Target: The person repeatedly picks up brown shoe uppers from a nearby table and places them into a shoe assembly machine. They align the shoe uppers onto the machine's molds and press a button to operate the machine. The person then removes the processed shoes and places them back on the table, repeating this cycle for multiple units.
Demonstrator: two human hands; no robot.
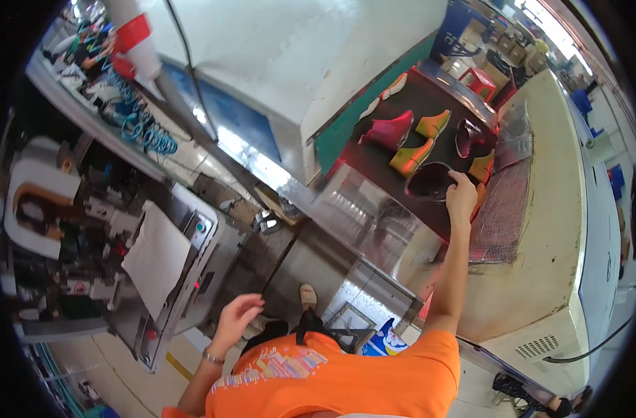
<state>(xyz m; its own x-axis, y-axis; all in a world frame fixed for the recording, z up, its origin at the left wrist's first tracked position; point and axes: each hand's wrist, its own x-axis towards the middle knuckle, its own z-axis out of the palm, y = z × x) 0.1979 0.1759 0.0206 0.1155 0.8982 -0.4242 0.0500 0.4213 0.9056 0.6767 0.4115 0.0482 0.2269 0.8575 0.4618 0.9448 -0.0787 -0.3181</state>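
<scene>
My right hand (460, 198) reaches over a dark conveyor belt (373, 174), its fingers pinched on the rim of a dark shoe upper (429, 182). Around that piece lie other shoe uppers: a pink-red one (389, 131), a yellow-green one (433, 124), a yellow-orange one (411, 157), a dark maroon one (467, 138) and an orange one (482, 167). Paler uppers (393, 86) sit farther back, near the machine's opening. Low in front of my body, my left hand (240, 313) hangs with loosely bent fingers and holds nothing.
Clear plastic flaps (363, 205) and a mesh-covered panel (502, 209) flank the belt. At left stands another machine with a white sheet (158, 258) on it. A big white machine housing (276, 56) rises ahead. A red stool (478, 82) stands beyond the belt.
</scene>
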